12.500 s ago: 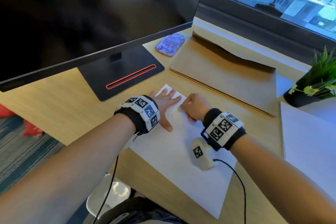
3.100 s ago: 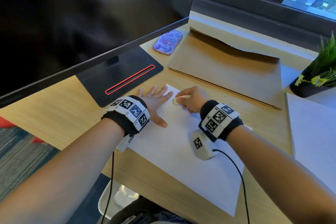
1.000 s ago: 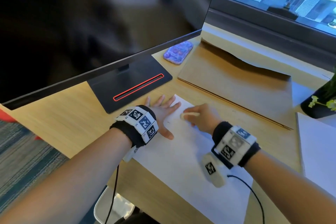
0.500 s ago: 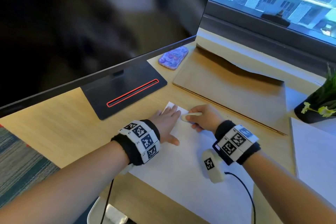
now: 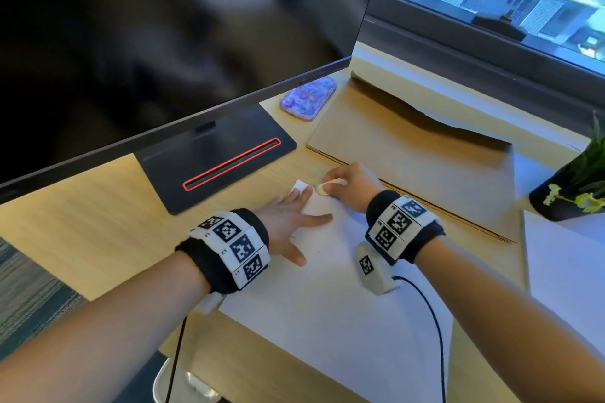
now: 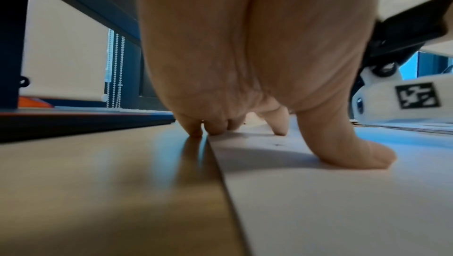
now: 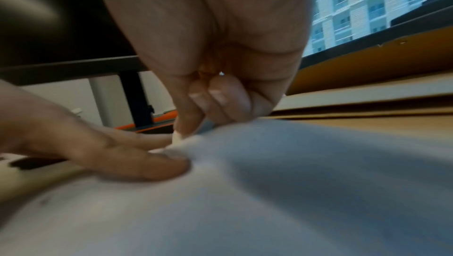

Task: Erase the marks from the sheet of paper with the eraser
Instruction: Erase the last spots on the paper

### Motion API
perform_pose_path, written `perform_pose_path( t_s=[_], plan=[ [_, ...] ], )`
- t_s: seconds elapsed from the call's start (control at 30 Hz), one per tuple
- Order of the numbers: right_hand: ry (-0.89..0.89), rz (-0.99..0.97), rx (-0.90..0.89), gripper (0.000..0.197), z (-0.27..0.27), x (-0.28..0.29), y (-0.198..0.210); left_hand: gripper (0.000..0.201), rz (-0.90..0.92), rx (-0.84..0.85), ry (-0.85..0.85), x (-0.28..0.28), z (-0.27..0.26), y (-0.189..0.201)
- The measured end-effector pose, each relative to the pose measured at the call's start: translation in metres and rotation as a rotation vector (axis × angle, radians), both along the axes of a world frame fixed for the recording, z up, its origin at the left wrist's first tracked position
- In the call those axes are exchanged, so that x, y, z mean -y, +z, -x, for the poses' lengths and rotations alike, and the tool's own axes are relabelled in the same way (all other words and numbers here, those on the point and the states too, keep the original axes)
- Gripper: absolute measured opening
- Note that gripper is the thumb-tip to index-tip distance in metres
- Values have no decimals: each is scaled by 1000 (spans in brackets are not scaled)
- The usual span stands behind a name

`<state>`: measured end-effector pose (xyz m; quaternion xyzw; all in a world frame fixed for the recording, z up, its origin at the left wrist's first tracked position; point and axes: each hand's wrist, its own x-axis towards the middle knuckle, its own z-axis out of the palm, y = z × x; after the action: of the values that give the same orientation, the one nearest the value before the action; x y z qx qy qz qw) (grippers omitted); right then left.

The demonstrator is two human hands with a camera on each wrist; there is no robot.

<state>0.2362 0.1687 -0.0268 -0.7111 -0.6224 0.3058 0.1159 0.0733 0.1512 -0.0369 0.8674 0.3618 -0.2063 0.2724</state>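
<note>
A white sheet of paper (image 5: 330, 314) lies on the wooden desk (image 5: 82, 226). My left hand (image 5: 291, 222) lies flat on its far left part, fingers spread, and holds it down; the thumb (image 6: 343, 148) presses the sheet (image 6: 343, 211). My right hand (image 5: 347, 186) pinches a small white eraser (image 5: 327, 188) whose tip touches the paper near its far corner, right beside my left fingertips. In the right wrist view the eraser (image 7: 177, 137) shows below the curled fingers on the sheet (image 7: 269, 192). Faint dark specks remain on the paper near my left thumb.
A black monitor (image 5: 163, 26) on a stand with a red strip (image 5: 229, 163) stands at the far left. A patterned phone (image 5: 309, 98) and a flat cardboard piece (image 5: 409, 147) lie beyond the sheet. A potted plant (image 5: 576, 186) and another white sheet (image 5: 569, 265) are at the right.
Over the last second my right hand has slid the eraser left toward the sheet's far corner, close to my left fingertips. My left hand stays flat on the paper.
</note>
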Motion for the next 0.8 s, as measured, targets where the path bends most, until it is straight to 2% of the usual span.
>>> perform_pose_path(
  t_s=[0.1, 0.17, 0.3, 0.47, 0.6, 0.8],
  plan=[
    [223, 96, 196, 23, -1, 8, 6, 89, -11, -33, -27, 0, -3, 0],
    [247, 74, 244, 22, -2, 10, 11, 90, -15, -62, -52, 0, -6, 1],
    [31, -159, 72, 20, -8, 2, 21, 93, -55, -75, -60, 4, -6, 1],
    [24, 13, -161, 14, -15, 17, 18, 99, -107, -61, -74, 12, -4, 3],
    [96, 108, -101, 17, -9, 27, 7, 98, -51, -73, -56, 13, -5, 4],
    [172, -38, 74, 19, 2, 16, 0, 97, -45, -79, -65, 9, -4, 3]
  ],
)
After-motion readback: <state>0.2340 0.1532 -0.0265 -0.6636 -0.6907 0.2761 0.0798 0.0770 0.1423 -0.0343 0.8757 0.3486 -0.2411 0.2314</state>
